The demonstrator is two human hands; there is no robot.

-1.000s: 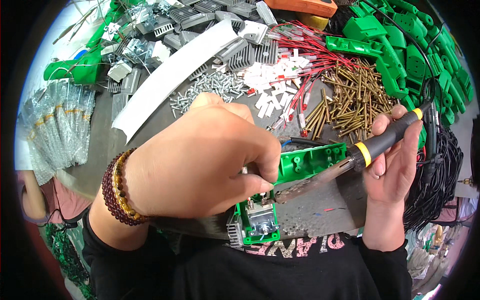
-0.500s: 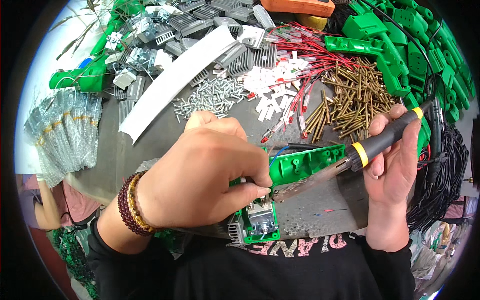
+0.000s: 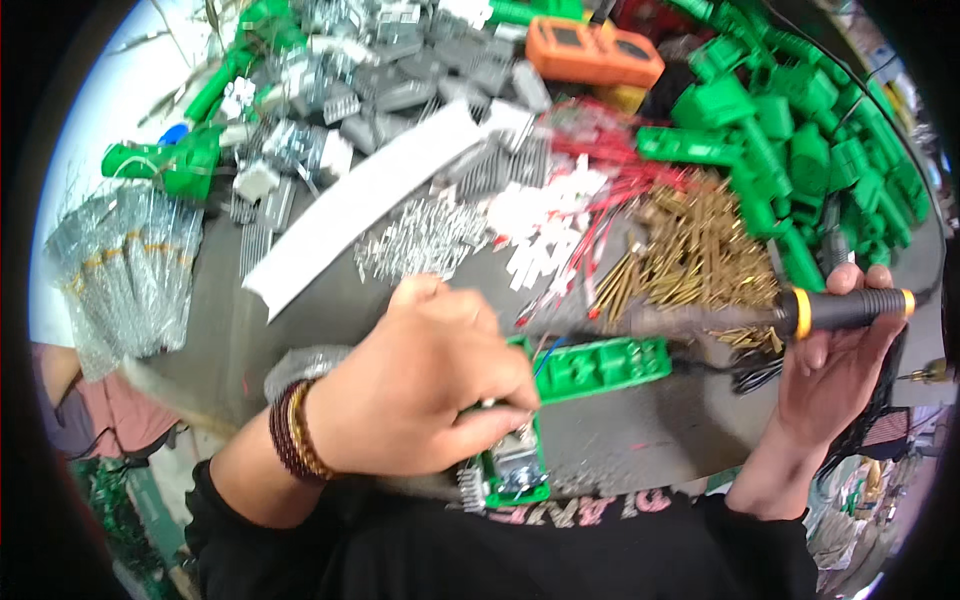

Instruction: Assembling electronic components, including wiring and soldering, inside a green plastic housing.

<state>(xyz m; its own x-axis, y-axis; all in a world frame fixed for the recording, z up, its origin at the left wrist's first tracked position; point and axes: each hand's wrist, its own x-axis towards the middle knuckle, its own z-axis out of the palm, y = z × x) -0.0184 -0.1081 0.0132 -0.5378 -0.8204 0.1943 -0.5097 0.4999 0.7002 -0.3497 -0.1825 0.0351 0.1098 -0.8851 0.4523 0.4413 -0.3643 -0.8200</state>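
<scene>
My right hand [image 3: 825, 380] holds a soldering iron [image 3: 855, 310] by its black, yellow-ringed handle. The iron lies almost level, its blurred metal shaft pointing left over the brass screws, apart from the housing. Closer to my body is a green plastic housing [image 3: 610, 370], its hollow inside facing up. A blue wire and a metal-and-clear component [image 3: 520, 478] show in it, with a grey finned heat sink [image 3: 470, 487] at its near left corner. Over the housing's left part, my left hand [image 3: 420, 390] is closed, thumb and index finger pinched; whatever they grip is hidden.
Silver screws [image 3: 420, 240], white pieces [image 3: 550, 220], red-wired parts [image 3: 625, 180] and long brass screws [image 3: 700, 250] lie in heaps beyond my hands. Green housings [image 3: 800, 130] fill the far right. A curved white strip [image 3: 360, 205] and clear bubble bags [image 3: 135, 270] are left.
My right hand has moved right and drawn the soldering iron's tip away from the housing, turning the iron nearly level. My left hand keeps its pinch at the housing. The whole view has shifted slightly.
</scene>
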